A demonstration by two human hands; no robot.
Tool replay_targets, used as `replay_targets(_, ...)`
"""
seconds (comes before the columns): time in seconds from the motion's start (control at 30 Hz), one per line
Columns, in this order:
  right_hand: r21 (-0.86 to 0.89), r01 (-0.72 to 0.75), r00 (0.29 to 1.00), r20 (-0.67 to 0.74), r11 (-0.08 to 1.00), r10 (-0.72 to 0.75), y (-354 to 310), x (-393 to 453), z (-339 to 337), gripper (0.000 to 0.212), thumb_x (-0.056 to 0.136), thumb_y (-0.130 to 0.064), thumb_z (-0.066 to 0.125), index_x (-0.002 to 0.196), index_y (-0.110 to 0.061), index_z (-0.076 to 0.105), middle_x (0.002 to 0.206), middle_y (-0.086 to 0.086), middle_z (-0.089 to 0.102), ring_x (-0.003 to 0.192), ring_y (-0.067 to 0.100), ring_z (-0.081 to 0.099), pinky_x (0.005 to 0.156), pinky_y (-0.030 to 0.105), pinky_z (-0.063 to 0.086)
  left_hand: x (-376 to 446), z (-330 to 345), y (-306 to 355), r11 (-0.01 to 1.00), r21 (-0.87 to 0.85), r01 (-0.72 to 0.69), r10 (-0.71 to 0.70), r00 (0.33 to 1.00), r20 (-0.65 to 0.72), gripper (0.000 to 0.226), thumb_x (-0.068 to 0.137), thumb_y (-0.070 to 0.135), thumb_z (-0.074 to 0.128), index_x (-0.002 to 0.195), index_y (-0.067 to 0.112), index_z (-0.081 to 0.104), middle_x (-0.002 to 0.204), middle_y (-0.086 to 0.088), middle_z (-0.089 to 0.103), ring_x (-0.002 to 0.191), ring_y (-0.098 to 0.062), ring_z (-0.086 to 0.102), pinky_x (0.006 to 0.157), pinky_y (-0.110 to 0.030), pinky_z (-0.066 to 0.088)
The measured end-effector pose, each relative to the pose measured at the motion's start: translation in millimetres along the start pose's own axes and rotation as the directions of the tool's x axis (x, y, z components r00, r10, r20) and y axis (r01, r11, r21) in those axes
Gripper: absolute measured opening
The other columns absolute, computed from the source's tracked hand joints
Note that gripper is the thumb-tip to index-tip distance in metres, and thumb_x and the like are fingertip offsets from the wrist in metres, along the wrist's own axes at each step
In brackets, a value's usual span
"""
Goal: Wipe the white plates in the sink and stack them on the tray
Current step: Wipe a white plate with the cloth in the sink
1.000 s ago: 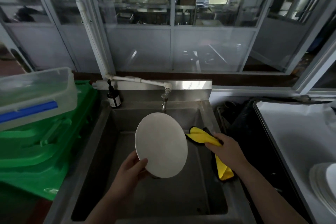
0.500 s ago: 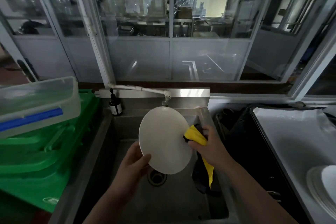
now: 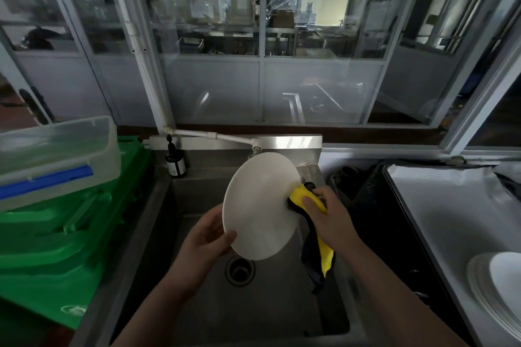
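White plate (image 3: pixel 260 205): round, held up over the steel sink (image 3: pixel 158 222), tilted nearly on edge, its broad face turned toward the camera and slightly left, its top rim leaning away toward the tap (image 3: pixel 255 149), its bottom rim above the drain (image 3: pixel 239 272). Left hand (image 3: pixel 205 242): grasps the plate's lower left rim, thumb on the near face. Right hand (image 3: pixel 328 217): clenched round a yellow and dark cloth (image 3: pixel 306 200), pressing it against the plate's right edge; the cloth's loose end hangs down into the basin. Dark pump bottle (image 3: pixel 175 163): upright on the sink's back left corner. Green crates (image 3: pixel 56 248): stacked left of the sink, a clear lidded plastic box (image 3: pixel 56 155) with a blue clip on top. Tray (image 3: pixel 439 220): right of the sink, pale-lined, bearing a stack of white plates (image 3: pixel 499 287) at the picture's right edge. Glazed partition (image 3: pixel 262 36): behind the sink.
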State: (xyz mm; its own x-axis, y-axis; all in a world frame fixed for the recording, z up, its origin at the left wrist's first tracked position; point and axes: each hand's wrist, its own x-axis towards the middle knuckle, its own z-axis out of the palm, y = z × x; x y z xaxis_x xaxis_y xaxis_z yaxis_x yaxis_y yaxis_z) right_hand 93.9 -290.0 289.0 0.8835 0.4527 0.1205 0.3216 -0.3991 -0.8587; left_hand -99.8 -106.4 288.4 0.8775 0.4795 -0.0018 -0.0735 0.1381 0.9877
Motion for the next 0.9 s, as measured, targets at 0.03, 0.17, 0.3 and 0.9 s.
replay_targets(0.03, -0.003, 0.004, 1.0, -0.002, 1.0, -0.004, -1, 1, -1, 0.02, 0.096, -0.036, 0.06, 0.108, -0.021, 0.055, 0.093, -0.013, 0.056, 0.086, 0.001, 0.055, 0.064, 0.018, 0.038, 1, 0, 2, 1.0, 0.013, -0.012, 0.012, 1.0, 0.011, 0.047, 0.09, -0.007, 0.057, 0.131, 0.017, 0.056, 0.119, 0.0, 0.072, 0.109, -0.019, 0.069, 0.077, -0.032, 0.06)
replay_targets(0.17, -0.013, 0.013, 1.0, -0.019, 1.0, -0.013, -3, 5, -4, 0.018, 0.096, -0.034, 0.061, 0.108, -0.022, 0.055, 0.092, -0.014, 0.056, 0.085, -0.001, 0.054, 0.064, 0.015, 0.038, 4, 2, 6, 0.998, 0.036, -0.048, 0.047, 0.999, 0.026, 0.049, 0.088, -0.003, 0.059, 0.133, 0.016, 0.055, 0.121, -0.001, 0.072, 0.11, -0.019, 0.069, 0.082, -0.034, 0.06)
replay_targets(0.3, -0.028, 0.002, 1.0, -0.018, 1.0, -0.002, -3, 6, -4, 0.018, 0.095, -0.035, 0.061, 0.107, -0.022, 0.056, 0.094, -0.008, 0.058, 0.085, 0.001, 0.054, 0.065, 0.018, 0.039, 5, 3, 6, 0.999, 0.02, -0.046, 0.046, 0.999, 0.016, 0.049, 0.086, 0.003, 0.061, 0.133, 0.015, 0.055, 0.118, -0.003, 0.073, 0.108, -0.02, 0.069, 0.084, -0.037, 0.059)
replay_targets(0.9, -0.112, -0.054, 0.998, 0.009, 0.992, 0.056, -10, 24, 17, 0.023, 0.096, -0.038, 0.057, 0.113, -0.023, 0.06, 0.097, -0.005, 0.061, 0.093, 0.017, 0.058, 0.074, 0.032, 0.042, 3, -1, 2, 0.999, -0.037, 0.036, -0.034, 0.998, 0.061, 0.045, 0.083, -0.002, 0.062, 0.126, 0.013, 0.062, 0.109, -0.009, 0.076, 0.086, -0.015, 0.074, 0.061, -0.021, 0.055)
